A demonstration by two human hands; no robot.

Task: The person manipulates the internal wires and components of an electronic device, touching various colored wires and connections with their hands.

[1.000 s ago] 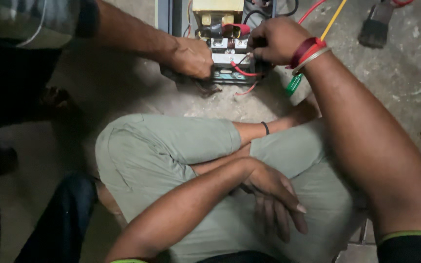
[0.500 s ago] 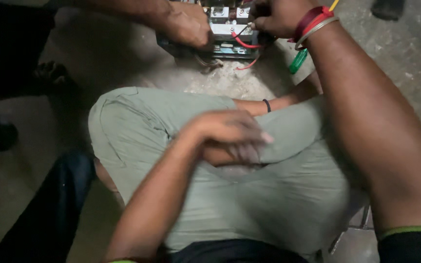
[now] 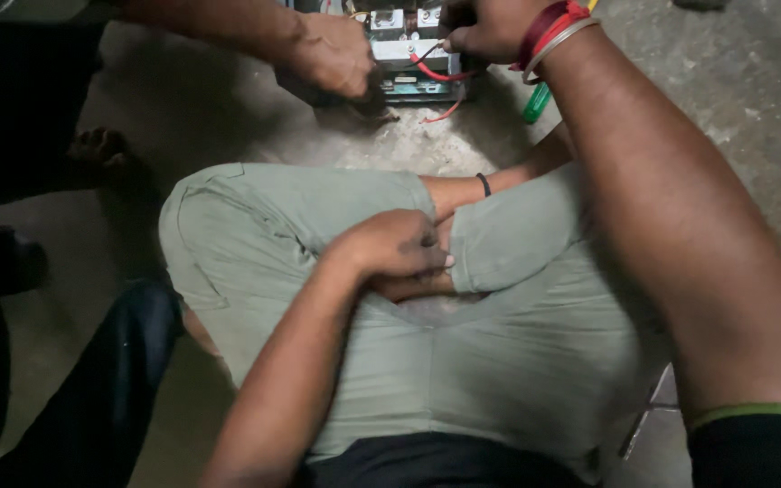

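Head view, looking down over crossed legs in pale green trousers [image 3: 517, 361], seated on a rough concrete floor [image 3: 734, 81]. Right hand [image 3: 490, 27] is stretched fwd to the top edge of frame, fingers curled in tight on the upper right corner of an electrical unit [image 3: 409, 54]; exactly what the fingertips pinch is hidden, can't tell. Wrist carries red thread bands and a metal bangle [image 3: 549, 36]. The unit sits on the floor just beyond the knees, top centre, partly cut off by the frame; grey terminal blocks on top, a red wire [image 3: 431, 74] looping across its front and another red strand trailing onto the floor below. Green screwdriver handle [image 3: 535, 101] pokes out just under the right wrist, beside the unit. Left hand [image 3: 390, 244] is well apart from the unit, resting in the lap w/ fingers bent and closed loosely against the trouser cuff and bare shin, holding no tool. A thin black band [image 3: 484, 184] circles the ankle near it. A co-worker's hand [image 3: 336, 54] comes in from upper left, closed over the unit's left side, touching it. Dark-trousered leg [image 3: 110, 389] of another person at lower left.
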